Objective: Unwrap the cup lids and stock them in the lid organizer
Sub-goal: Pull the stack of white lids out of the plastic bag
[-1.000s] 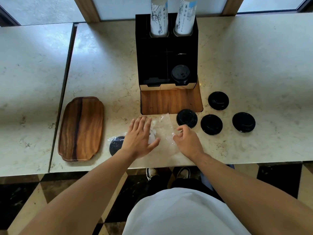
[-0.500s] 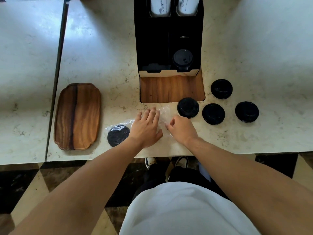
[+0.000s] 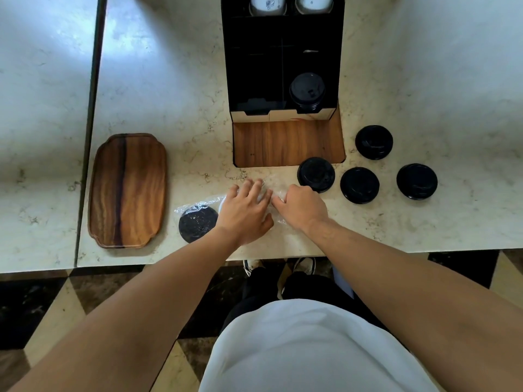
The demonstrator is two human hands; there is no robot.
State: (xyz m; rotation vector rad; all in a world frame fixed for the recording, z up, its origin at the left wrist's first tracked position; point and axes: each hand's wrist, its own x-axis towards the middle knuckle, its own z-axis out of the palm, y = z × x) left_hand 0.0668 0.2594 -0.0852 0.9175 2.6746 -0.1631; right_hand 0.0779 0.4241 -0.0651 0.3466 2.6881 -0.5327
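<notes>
At the near edge of the pale marble counter (image 3: 169, 80), a clear, crinkled plastic wrapper (image 3: 198, 202) lies flat with its long axis running left to right. The left hand (image 3: 244, 213) presses on it palm down, fingers straight and slightly spread. The right hand (image 3: 301, 209) rests on the wrapper's right end with fingers curled under; they are hidden from above, so whether they pinch the film cannot be told. At the wrapper's left end a round black lid (image 3: 197, 223) shows through the film, dulled by glare; what lies under the hands is covered.

Four loose black lids lie flat to the right: one (image 3: 316, 174) just beside the right hand, then another (image 3: 359, 185), a third (image 3: 417, 181) and one farther back (image 3: 373, 142). The black lid organizer (image 3: 254, 66) stands on a wood-grain base (image 3: 285, 142), its top cut off by the frame; a stack of lids (image 3: 307, 91) sits in its front right compartment, while the left compartment is too dark to read. An oblong wooden tray (image 3: 127, 190) lies to the left.
</notes>
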